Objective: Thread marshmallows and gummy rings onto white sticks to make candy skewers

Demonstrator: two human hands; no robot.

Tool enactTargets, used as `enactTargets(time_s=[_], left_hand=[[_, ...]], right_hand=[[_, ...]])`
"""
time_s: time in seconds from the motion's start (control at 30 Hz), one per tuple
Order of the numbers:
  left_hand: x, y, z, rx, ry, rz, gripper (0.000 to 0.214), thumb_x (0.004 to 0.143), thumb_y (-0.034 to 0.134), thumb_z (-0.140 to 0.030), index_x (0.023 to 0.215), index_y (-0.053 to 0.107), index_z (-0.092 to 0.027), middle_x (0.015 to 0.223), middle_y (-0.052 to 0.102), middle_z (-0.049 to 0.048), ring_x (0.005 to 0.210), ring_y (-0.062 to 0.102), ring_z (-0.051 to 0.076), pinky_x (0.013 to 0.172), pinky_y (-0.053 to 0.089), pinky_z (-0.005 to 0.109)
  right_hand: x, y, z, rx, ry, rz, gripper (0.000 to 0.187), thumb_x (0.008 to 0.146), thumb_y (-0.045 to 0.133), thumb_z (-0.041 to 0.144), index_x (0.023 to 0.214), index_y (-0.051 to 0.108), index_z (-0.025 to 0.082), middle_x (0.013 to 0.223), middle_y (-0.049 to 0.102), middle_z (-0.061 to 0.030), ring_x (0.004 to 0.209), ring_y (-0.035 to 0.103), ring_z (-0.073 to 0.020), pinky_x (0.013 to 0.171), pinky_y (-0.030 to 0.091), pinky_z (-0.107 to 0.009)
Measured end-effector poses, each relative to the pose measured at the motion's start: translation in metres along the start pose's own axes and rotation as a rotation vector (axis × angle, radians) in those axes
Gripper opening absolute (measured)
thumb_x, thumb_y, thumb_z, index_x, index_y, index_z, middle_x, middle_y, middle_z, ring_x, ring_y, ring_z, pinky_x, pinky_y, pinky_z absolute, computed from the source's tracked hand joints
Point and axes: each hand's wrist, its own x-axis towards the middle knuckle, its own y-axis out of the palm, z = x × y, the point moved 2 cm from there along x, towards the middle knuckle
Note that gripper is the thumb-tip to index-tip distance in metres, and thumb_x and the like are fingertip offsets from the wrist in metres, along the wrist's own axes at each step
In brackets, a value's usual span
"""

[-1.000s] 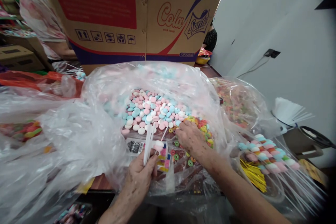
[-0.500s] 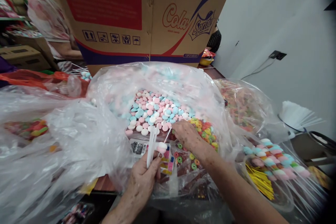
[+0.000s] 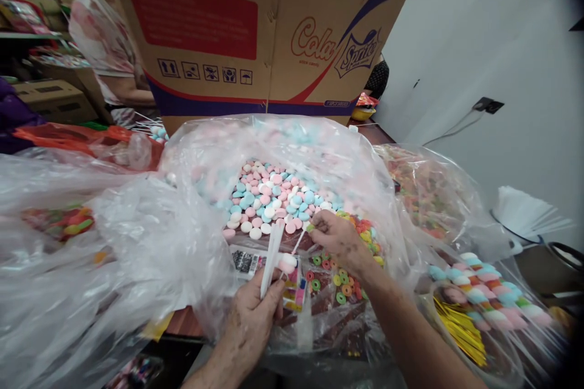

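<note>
My left hand (image 3: 255, 310) is closed around a bundle of flat white sticks (image 3: 272, 255). It also grips one thin skewer (image 3: 300, 239) threaded with a pink-and-white marshmallow (image 3: 287, 262). Close to the skewer's upper tip, my right hand (image 3: 342, 242) pinches a small green gummy ring (image 3: 310, 227) between thumb and fingers. Whether the ring touches the tip I cannot tell. Beyond both hands spreads a heap of pink, blue and white marshmallows (image 3: 274, 194) in an opened clear plastic bag (image 3: 292, 134). Colourful gummy rings (image 3: 341, 279) lie beside and below my right hand.
A large cardboard box (image 3: 274, 91) stands behind the bag. At right are finished marshmallow skewers (image 3: 488, 292), gold twist ties (image 3: 458, 328) in a tub and a bag of gummies (image 3: 424, 194). Crumpled plastic (image 3: 137, 243) covers the left. A person (image 3: 114, 55) is behind at left.
My right hand has lifted from the candy beside the heap, and a green gummy ring now shows in its fingertips near the skewer tip. The whole view has shifted slightly.
</note>
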Motion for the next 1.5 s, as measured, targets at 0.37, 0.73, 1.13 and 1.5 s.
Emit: enactTargets(time_s=[0.37, 0.73, 1.13, 1.5], left_hand=[[0.003, -0.004, 0.003, 0.256, 0.105, -0.009, 0.024, 0.087, 0.060, -0.041, 0.081, 0.069, -0.020, 0.046, 0.052, -0.0050, 0.045, 0.046, 0.015, 0.047, 0.031, 0.024], [0.002, -0.004, -0.003, 0.220, 0.032, 0.028, 0.023, 0.085, 0.063, -0.041, 0.084, 0.072, -0.020, 0.046, 0.051, -0.0055, 0.046, 0.044, 0.015, 0.048, 0.036, 0.024], [0.003, -0.003, 0.003, 0.100, 0.052, -0.039, 0.028, 0.083, 0.064, -0.046, 0.087, 0.069, -0.019, 0.046, 0.051, -0.0055, 0.042, 0.044, 0.014, 0.043, 0.033, 0.024], [0.005, 0.000, 0.007, 0.048, 0.045, -0.083, 0.031, 0.078, 0.066, -0.049, 0.084, 0.067, -0.018, 0.042, 0.048, -0.0070, 0.038, 0.039, 0.011, 0.040, 0.031, 0.022]], right_hand=[[-0.013, 0.007, -0.004, 0.706, 0.077, 0.009, 0.019, 0.075, 0.070, 0.032, 0.089, 0.065, 0.020, 0.070, 0.066, 0.0022, 0.063, 0.065, -0.0147, 0.063, 0.055, -0.027], [-0.020, -0.001, 0.005, 0.391, -0.106, -0.106, 0.013, 0.081, 0.062, 0.027, 0.090, 0.067, 0.021, 0.079, 0.065, -0.0014, 0.071, 0.062, -0.0167, 0.068, 0.052, -0.028], [-0.048, 0.013, 0.028, 0.291, -0.292, 0.017, 0.029, 0.094, 0.048, 0.022, 0.110, 0.071, 0.021, 0.107, 0.073, -0.0055, 0.099, 0.067, -0.0174, 0.089, 0.051, -0.029], [-0.040, -0.027, -0.014, -0.253, -0.290, -0.021, 0.020, 0.092, 0.050, 0.015, 0.087, 0.069, 0.020, 0.088, 0.069, -0.0039, 0.085, 0.063, -0.0189, 0.079, 0.046, -0.029]])
